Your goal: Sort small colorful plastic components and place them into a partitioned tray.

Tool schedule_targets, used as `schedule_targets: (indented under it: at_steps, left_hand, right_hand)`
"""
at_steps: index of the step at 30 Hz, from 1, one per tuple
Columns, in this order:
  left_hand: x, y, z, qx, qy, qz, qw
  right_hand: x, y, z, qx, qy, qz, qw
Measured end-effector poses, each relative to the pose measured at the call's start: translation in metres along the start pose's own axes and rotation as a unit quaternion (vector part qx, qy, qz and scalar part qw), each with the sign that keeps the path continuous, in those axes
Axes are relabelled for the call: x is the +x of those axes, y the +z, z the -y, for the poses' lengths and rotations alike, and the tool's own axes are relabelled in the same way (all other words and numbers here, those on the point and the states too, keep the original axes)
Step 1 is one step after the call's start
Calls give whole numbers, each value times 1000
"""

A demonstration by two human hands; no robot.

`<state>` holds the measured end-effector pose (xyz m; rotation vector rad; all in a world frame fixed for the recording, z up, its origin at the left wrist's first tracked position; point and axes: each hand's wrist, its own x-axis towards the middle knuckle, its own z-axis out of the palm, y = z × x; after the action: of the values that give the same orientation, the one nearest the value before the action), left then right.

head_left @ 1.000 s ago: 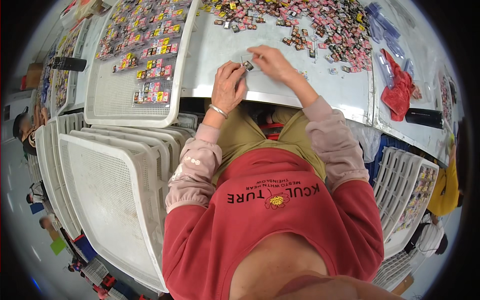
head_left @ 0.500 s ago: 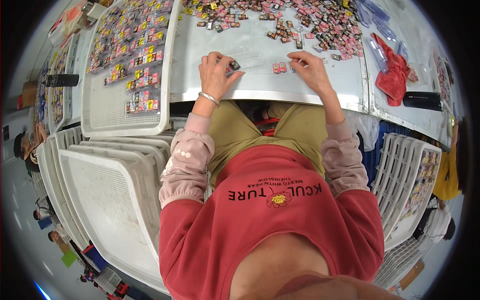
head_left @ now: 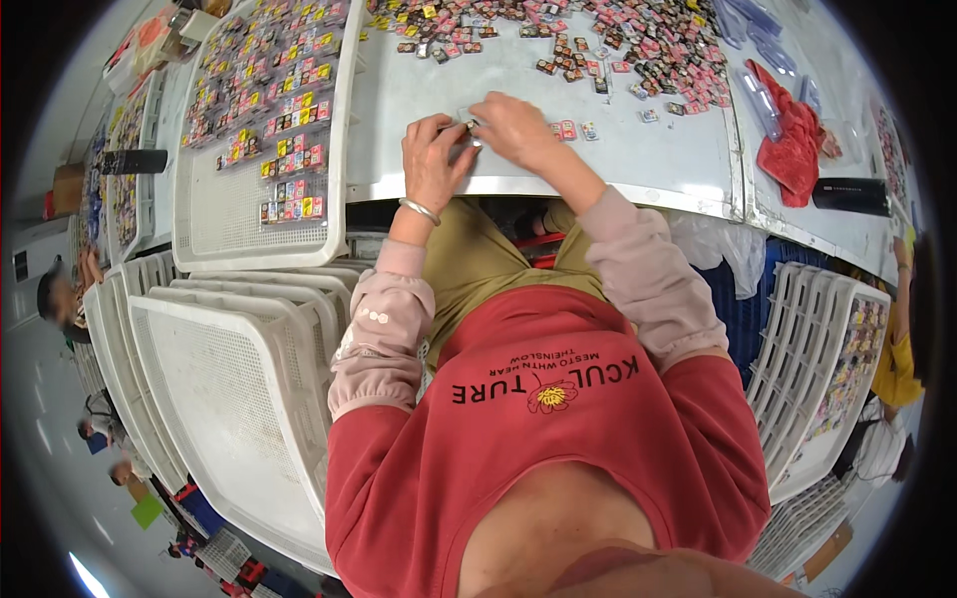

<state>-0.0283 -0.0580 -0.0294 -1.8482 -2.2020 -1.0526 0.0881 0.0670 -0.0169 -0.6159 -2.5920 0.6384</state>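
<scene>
My left hand (head_left: 435, 159) is over the near left part of the metal table, fingers closed on a small dark printed block (head_left: 472, 126), mostly hidden by the fingertips. From the right, my right hand (head_left: 513, 130) reaches across and its bent fingertips meet those of the left at that block. What the right fingers pinch is hidden. Just right of my right wrist lie a small pink block (head_left: 569, 131) and a pale bluish one (head_left: 589, 131).
Loose small printed blocks (head_left: 658, 60) heap across the far table (head_left: 688, 159). At left a white mesh tray (head_left: 214, 234) holds rows of filled clear packs; more white trays (head_left: 214, 379) stand stacked below it. A red cloth (head_left: 791, 159) and a black box (head_left: 850, 196) are at right.
My right hand has moved left from beside the pink blocks to meet my left hand. The clear plastic pieces seen beside the left hand earlier are now mostly hidden.
</scene>
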Motion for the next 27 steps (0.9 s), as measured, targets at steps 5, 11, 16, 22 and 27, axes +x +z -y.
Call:
schedule_targets:
  at_steps: [5, 11, 16, 22, 27]
  left_hand:
    - [-6, 5, -8, 27, 1, -8, 1000]
    - [-9, 5, -11, 28, 1, -21, 999]
    - [0, 5, -30, 47, 19, -65, 997]
    - [22, 33, -41, -9, 51, -22, 998]
    - [20, 47, -36, -26, 57, -17, 998]
  right_hand:
    - [-2, 17, 13, -3, 23, -19, 1000]
    - [-1, -7, -32, 258, 99, -105, 955]
    - [-14, -46, -48, 381, 268, 12, 885]
    - [-12, -26, -43, 308, 274, 34, 911]
    - [-13, -19, -50, 196, 169, -58, 964]
